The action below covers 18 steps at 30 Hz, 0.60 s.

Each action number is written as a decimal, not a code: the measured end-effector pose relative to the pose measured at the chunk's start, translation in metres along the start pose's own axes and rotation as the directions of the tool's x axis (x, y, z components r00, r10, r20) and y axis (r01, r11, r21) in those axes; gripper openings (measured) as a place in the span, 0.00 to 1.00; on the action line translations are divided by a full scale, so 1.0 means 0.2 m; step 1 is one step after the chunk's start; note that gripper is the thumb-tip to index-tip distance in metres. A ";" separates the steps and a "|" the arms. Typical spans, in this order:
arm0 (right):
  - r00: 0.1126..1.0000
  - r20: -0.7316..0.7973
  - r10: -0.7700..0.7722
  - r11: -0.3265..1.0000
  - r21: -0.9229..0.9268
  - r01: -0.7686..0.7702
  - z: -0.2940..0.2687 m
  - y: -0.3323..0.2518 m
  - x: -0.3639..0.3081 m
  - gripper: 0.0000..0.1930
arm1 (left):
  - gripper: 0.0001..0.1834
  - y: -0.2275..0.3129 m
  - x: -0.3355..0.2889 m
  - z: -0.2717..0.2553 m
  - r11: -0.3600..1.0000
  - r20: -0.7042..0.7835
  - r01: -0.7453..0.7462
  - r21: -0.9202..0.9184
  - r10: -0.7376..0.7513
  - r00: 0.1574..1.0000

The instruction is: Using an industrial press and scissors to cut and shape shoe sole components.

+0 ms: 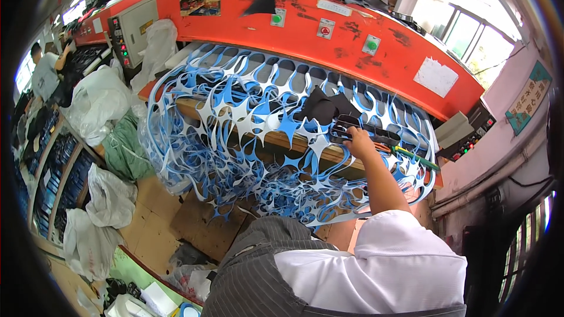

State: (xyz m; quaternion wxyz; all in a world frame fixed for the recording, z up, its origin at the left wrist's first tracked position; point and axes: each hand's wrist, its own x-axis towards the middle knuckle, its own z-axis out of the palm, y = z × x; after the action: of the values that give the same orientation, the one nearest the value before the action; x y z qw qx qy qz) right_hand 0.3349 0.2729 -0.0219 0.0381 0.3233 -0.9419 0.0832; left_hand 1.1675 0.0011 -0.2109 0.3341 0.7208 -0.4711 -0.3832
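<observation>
My right hand (357,142) reaches out over the machine's bed, its fingers closed on the near edge of a dark, sole-shaped cutting die (336,131). Another long dark curved piece (383,135) lies just right of that hand. Crumpled black cloth (320,105) rests right behind the die. Underneath spreads a blue-and-white sheet (238,111), cut into a web with rows of sole-shaped holes along its far side. A green stick-like tool (417,158) lies to the right of my hand. My left hand does not show.
A red press beam (305,23) with push buttons spans the far side. Tangled blue-and-white offcuts (264,191) hang off the near edge. White plastic bags (100,105) and a rack of dark blue pieces (53,182) stand at left. Another person (47,73) works at far left.
</observation>
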 end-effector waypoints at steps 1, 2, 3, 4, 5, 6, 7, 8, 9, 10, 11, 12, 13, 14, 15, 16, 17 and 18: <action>1.000 -0.024 -0.004 0.999 0.034 0.005 0.02 0.03 0.03 0.28 | 0.24 -0.08 -0.03 -0.18 0.998 -0.003 -0.037 0.041 0.037 0.999; 0.999 -0.050 -0.004 0.998 0.066 0.008 0.02 0.06 0.05 0.29 | 0.25 -0.14 -0.07 -0.35 0.994 -0.003 -0.075 0.081 0.076 0.997; 1.000 0.009 -0.023 0.999 0.024 0.023 0.00 0.03 0.09 0.28 | 0.25 -0.10 -0.20 -0.52 0.988 -0.017 -0.101 0.120 0.104 0.994; 1.000 0.007 -0.024 0.999 0.028 0.023 -0.02 0.00 0.12 0.28 | 0.25 -0.02 -0.14 -0.28 0.987 -0.019 -0.104 0.119 0.107 0.994; 0.999 0.043 0.001 1.000 0.005 -0.002 -0.04 -0.02 0.17 0.28 | 0.24 0.07 -0.09 -0.08 0.995 0.047 0.006 -0.103 -0.001 0.999; 0.997 0.073 0.034 0.999 -0.021 -0.032 -0.08 -0.05 0.19 0.27 | 0.23 0.18 -0.04 0.09 0.941 0.142 0.129 -0.312 -0.088 0.986; 0.997 -0.016 0.073 0.996 0.050 -0.072 -0.10 -0.08 0.16 0.26 | 0.21 0.31 -0.01 0.21 0.832 0.254 0.261 -0.490 -0.150 0.956; 0.985 -0.169 0.037 0.991 0.131 -0.015 -0.15 -0.01 0.10 0.25 | 0.21 0.53 -0.13 0.39 0.912 0.436 -0.138 -0.387 0.313 0.844; 0.966 -0.247 -0.077 0.966 0.222 0.133 -0.22 -0.05 0.06 0.24 | 0.16 0.77 -0.28 0.60 0.795 0.406 0.100 -0.598 0.193 0.893; 0.925 -0.335 -0.178 0.912 0.297 0.283 -0.30 -0.10 0.04 0.24 | 0.18 1.00 -0.41 0.73 0.767 0.507 0.150 -0.624 0.251 0.824; 0.899 -0.333 -0.286 0.836 0.372 0.404 -0.39 -0.22 0.00 0.24 | 0.20 1.20 -0.54 0.80 0.746 0.590 0.198 -0.636 0.305 0.748; 0.859 -0.340 -0.384 0.746 0.435 0.505 -0.47 -0.34 -0.02 0.24 | 0.23 1.38 -0.64 0.92 0.764 0.652 0.200 -0.613 0.347 0.675; 0.780 -0.313 -0.541 0.657 0.422 0.625 -0.51 -0.44 -0.02 0.25 | 0.27 1.53 -0.74 1.04 0.782 0.709 0.201 -0.590 0.382 0.593; 0.677 -0.283 -0.679 0.552 0.412 0.725 -0.53 -0.54 -0.01 0.27 | 0.30 1.66 -0.83 1.17 0.757 0.763 0.280 -0.591 0.411 0.500; 0.588 -0.258 -0.767 0.453 0.431 0.780 -0.52 -0.63 -0.02 0.26 | 0.33 1.77 -0.90 1.29 0.700 0.790 0.369 -0.612 0.518 0.328; 0.489 -0.237 -0.839 0.350 0.454 0.820 -0.49 -0.71 -0.04 0.26 | 0.36 1.89 -0.99 1.39 0.637 0.835 0.549 -0.540 0.488 0.255; 0.400 -0.227 -0.888 0.274 0.439 0.856 -0.48 -0.77 -0.05 0.26 | 0.34 1.97 -1.06 1.47 0.591 0.857 0.650 -0.477 0.478 0.195; 0.302 -0.219 -0.928 0.187 0.427 0.885 -0.45 -0.82 -0.04 0.26 | 0.33 2.02 -1.11 1.54 0.538 0.872 0.737 -0.409 0.470 0.141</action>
State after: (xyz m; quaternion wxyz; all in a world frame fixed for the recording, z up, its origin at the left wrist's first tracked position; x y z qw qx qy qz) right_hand 0.4436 0.1669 0.0868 -0.0421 0.8165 -0.5154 0.2570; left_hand 0.6710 0.0367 0.0337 0.1876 0.0772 -0.2349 -0.9506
